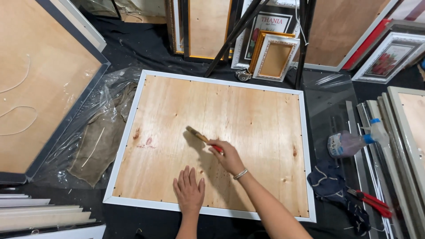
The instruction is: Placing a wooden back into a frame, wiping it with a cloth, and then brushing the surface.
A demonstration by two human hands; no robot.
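We note the right hand (228,156) gripping the brush (198,135) while the left hand (189,191) lies open, flat on the plywood backing (248,119); strokes should stay even.

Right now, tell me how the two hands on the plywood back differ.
The right hand grips a brush with a red handle; the left hand holds nothing. The left hand lies flat, palm down, near the white frame's lower edge; the right hand is curled, further up the board. The right wrist wears a bracelet; the left is bare. Both rest on the plywood back.
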